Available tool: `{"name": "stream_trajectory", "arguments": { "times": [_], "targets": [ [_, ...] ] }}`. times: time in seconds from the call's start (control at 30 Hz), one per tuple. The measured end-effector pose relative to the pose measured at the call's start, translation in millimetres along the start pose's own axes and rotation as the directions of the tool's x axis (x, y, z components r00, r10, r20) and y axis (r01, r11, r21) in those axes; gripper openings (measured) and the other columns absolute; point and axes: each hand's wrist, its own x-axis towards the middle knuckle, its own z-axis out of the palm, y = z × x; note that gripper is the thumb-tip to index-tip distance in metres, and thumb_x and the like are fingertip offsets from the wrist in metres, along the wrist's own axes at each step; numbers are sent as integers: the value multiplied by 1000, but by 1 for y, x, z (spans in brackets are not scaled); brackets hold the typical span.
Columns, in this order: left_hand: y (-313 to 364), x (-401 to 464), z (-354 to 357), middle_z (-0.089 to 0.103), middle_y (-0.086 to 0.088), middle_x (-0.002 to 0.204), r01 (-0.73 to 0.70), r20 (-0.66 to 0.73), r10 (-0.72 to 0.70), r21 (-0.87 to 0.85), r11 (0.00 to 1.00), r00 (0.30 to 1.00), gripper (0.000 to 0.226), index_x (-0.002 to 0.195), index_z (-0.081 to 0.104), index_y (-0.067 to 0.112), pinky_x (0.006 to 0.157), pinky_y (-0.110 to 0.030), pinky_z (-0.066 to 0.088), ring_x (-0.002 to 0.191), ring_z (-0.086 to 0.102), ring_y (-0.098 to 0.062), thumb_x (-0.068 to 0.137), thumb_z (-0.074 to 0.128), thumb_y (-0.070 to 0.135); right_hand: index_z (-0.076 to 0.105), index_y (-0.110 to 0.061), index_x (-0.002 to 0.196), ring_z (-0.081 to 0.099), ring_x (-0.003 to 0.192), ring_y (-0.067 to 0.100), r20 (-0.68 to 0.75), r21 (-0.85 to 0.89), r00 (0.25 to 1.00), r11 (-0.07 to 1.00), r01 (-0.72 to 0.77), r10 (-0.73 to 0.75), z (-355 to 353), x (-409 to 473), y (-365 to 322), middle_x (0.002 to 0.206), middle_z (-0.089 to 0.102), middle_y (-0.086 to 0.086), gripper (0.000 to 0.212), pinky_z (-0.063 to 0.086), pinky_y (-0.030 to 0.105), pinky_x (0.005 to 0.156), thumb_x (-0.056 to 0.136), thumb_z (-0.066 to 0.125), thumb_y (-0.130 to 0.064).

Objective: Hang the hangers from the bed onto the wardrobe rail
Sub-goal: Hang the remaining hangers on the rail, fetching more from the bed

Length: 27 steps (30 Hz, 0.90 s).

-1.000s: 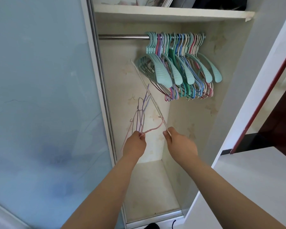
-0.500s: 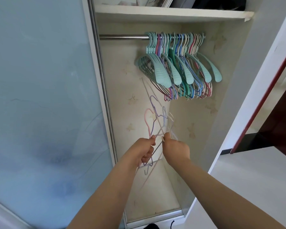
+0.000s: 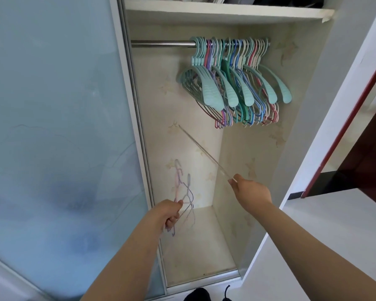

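Observation:
My left hand [image 3: 170, 215] grips a small bunch of thin pink and purple wire hangers [image 3: 183, 190], their hooks pointing up in front of the wardrobe's back wall. My right hand [image 3: 251, 192] pinches one thin white hanger [image 3: 204, 152], which slants up and left from my fingers, seen nearly edge-on. Higher up, the metal wardrobe rail [image 3: 161, 43] runs across the compartment. A dense row of teal, pink, blue and white hangers [image 3: 237, 83] fills its right half; its left half is bare.
A frosted blue sliding door [image 3: 52, 137] covers the left side. A white shelf [image 3: 226, 11] with items on it sits above the rail. The wardrobe's white side panel [image 3: 313, 148] and a dark red door edge [image 3: 345, 118] stand at the right.
My hands were together half a second ago. They have since parted: the right hand has drawn the white hanger out to the right, and the left hand has dropped lower left with the bunch.

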Motion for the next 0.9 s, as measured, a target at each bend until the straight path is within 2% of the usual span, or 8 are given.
{"name": "stream_trajectory", "arguments": {
  "times": [0.1, 0.23, 0.37, 0.5, 0.57, 0.63, 0.77, 0.9],
  "targets": [
    [-3, 5, 6, 54, -2, 60, -21, -7, 21, -199, 980, 1000, 36, 101, 50, 6, 34, -14, 20, 30, 26, -6, 98, 48, 42, 45, -15, 113, 66, 68, 32, 101, 452, 982, 872, -187, 158, 11, -8, 8, 78, 61, 10, 33, 52, 37, 63, 101, 32, -42],
    [3, 9, 14, 71, -5, 90, -25, -43, 14, -269, 963, 999, 50, 123, 46, 10, 34, -14, 18, 38, 32, -6, 94, 48, 51, 47, -9, 113, 52, 36, 22, 205, 890, 894, 304, -340, 399, 22, -24, 2, 64, 49, 10, 26, 51, 32, 45, 101, 42, -31],
    [12, 9, 22, 70, -3, 80, -59, -78, 31, -383, 922, 996, 57, 91, 57, 10, 44, -20, 22, 60, 45, -13, 83, 52, 65, 52, -15, 97, 51, 37, 19, 404, 913, 765, -269, -306, 502, 28, -34, 6, 57, 44, 4, 15, 45, 23, 42, 101, 41, -25],
    [26, 11, 23, 68, -3, 95, -164, -129, 113, -522, 837, 985, 44, 98, 54, 12, 34, -16, 24, 41, 35, -9, 93, 47, 55, 48, -11, 74, 45, 29, 7, 697, 569, 665, -772, -283, 270, 33, -41, 25, 37, 36, -5, 24, 37, 12, 31, 97, 41, -8],
    [32, 12, 22, 69, -4, 95, -169, -120, 121, -593, 787, 985, 38, 107, 49, 17, 31, -13, 20, 33, 29, -6, 97, 40, 52, 46, -11, 70, 46, 29, 3, 751, 422, 648, -848, -319, 130, 36, -42, 30, 35, 37, -6, 23, 37, 11, 29, 91, 41, -3],
    [40, 10, 20, 63, -2, 78, -157, -126, 102, -591, 791, 987, 40, 94, 50, 14, 32, -13, 18, 36, 26, -7, 97, 39, 52, 53, -4, 79, 46, 28, 3, 750, 311, 661, -887, -342, 8, 34, -39, 25, 36, 40, -5, 9, 37, 11, 29, 83, 46, -2],
    [66, 6, 10, 46, 0, 64, -220, -180, 142, -547, 807, 973, 35, 76, 45, 14, 32, -12, 18, 42, 26, -10, 101, 39, 38, 55, 7, 85, 47, 26, 6, 672, 107, 717, -933, -343, -186, 3, -14, -12, 39, 47, 1, 22, 38, 13, 28, 95, 45, -10],
    [100, -8, -15, 46, -1, 64, -293, -250, 191, -481, 826, 949, 30, 75, 43, 14, 35, -9, 17, 42, 26, -11, 102, 36, 24, 54, 4, 85, 46, 24, 9, 598, 3, 763, -952, -307, -245, -42, 32, -59, 58, 57, 0, 16, 38, 16, 27, 95, 48, -7]
  ]
}}
